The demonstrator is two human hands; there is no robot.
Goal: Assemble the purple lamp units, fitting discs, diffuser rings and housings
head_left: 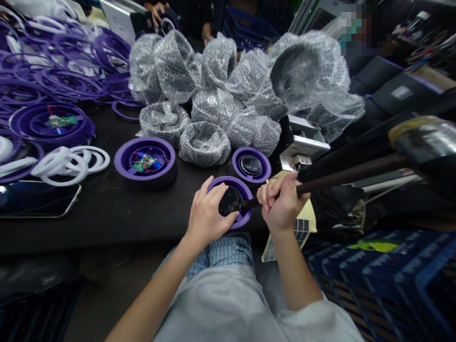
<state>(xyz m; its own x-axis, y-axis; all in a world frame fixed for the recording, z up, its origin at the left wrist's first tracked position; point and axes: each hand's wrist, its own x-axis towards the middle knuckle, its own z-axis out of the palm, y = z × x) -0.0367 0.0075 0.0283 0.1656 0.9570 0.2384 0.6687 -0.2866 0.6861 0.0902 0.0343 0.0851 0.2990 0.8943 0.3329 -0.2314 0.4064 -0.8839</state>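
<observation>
My left hand (210,209) grips a round purple-rimmed housing (245,189) at the table's front edge. Its fingers and thumb bend around the black disc (231,201) in the housing's middle. Closed in a fist, my right hand (283,199) holds a long dark rod (342,180). The rod's lower tip meets the housing beside the black disc; whether it touches the disc I cannot tell. Just behind lies a second purple-rimmed housing (251,165) with a black centre. A yellow-backed sheet of dark labels (302,229) hangs partly behind my right hand and forearm.
A purple housing (145,160) with a green circuit board stands left. Bubble-wrapped round parts (213,111) are heaped behind. Purple rings (67,80), white rings (73,164) and a phone (41,199) lie left. A metal block (304,142) stands right; blue crates (374,270) sit lower right.
</observation>
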